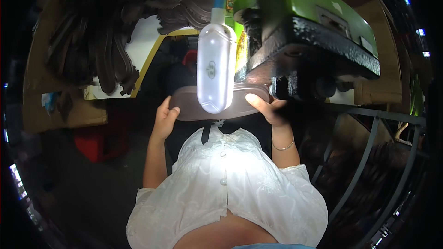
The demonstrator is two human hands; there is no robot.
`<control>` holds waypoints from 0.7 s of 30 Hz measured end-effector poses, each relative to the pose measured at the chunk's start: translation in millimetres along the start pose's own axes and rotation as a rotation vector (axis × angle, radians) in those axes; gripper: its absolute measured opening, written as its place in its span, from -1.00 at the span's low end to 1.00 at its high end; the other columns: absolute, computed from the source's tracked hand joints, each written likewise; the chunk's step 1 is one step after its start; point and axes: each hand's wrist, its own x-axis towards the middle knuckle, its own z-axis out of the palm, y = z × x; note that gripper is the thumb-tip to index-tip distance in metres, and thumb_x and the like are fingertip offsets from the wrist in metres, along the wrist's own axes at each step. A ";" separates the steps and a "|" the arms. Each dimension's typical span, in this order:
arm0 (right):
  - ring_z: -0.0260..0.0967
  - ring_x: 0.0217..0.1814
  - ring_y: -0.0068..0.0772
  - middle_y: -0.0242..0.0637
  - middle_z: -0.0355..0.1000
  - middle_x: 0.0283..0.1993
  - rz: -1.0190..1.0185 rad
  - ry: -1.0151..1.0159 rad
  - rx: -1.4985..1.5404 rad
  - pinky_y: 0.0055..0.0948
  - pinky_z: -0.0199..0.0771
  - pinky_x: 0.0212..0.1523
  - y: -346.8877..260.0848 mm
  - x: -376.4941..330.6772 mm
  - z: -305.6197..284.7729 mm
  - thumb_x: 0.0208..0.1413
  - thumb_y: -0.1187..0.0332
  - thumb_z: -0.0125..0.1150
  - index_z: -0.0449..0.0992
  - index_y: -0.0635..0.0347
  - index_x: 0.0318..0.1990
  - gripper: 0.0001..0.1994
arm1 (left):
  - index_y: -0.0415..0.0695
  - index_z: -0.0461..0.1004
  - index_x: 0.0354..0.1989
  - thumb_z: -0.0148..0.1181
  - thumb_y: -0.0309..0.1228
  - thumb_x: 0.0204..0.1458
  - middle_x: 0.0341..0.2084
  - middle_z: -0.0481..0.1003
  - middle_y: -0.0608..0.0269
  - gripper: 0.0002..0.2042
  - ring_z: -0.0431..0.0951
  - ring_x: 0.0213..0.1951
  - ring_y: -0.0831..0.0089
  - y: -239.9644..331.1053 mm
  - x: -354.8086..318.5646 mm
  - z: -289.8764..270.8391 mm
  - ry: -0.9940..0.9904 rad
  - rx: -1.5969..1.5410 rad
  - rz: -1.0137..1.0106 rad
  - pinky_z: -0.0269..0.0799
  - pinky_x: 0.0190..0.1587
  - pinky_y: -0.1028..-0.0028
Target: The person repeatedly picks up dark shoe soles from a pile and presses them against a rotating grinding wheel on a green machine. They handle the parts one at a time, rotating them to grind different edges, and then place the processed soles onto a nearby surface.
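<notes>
A dark brown shoe sole (184, 103) lies level across the space in front of my chest, held at both ends. My left hand (166, 118) grips its left end, thumb on top. On the right end, my right hand (269, 109) presses its thumb onto the upper face, close to the black working parts of a green machine (318, 7). The sole's right end touches or nearly touches a small shiny part of that machine; which of the two I cannot tell. A lit white lamp (215, 71) on a blue neck hides the middle of the sole.
Many more brown soles (108, 57) are heaped at the left on a white surface with a yellow edge (150, 62). Cardboard (69, 116) lies below them, above a red stool (99, 143). A metal rack (364, 157) stands at the right, holding dark pieces.
</notes>
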 end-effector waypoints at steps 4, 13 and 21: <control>0.38 -0.27 -0.56 -0.30 0.46 -0.32 0.093 -0.034 0.081 -0.55 0.39 -0.22 1.5 7.8 6.1 -0.20 0.58 0.28 0.47 0.36 -0.31 -0.78 | -0.33 0.45 -0.22 -0.01 -0.63 -0.19 -0.38 0.51 0.30 -0.71 0.48 -0.36 0.57 -11.3 4.7 22.6 -0.217 0.289 -0.161 0.40 -0.25 0.54; 0.40 -0.28 -0.50 -0.23 0.46 -0.26 -0.135 0.288 -0.456 -0.52 0.39 -0.21 -32.8 43.1 -44.2 -0.05 0.44 0.19 0.43 0.35 -0.17 -0.73 | -0.21 0.46 -0.17 0.18 -0.30 -0.09 -0.34 0.52 0.06 -0.68 0.54 -0.30 0.29 -30.7 9.2 99.8 -0.595 0.752 -0.010 0.41 -0.22 0.44; 0.21 -0.73 -0.59 -0.28 0.37 -0.49 -0.213 0.743 0.042 -0.64 0.18 -0.73 35.9 148.9 -166.9 0.07 0.36 0.05 0.26 0.26 0.06 -0.61 | -0.24 0.46 -0.21 0.14 -0.45 -0.04 -0.37 0.53 0.15 -0.79 0.52 -0.29 0.48 -21.0 38.2 54.0 -0.154 0.640 0.168 0.41 -0.21 0.50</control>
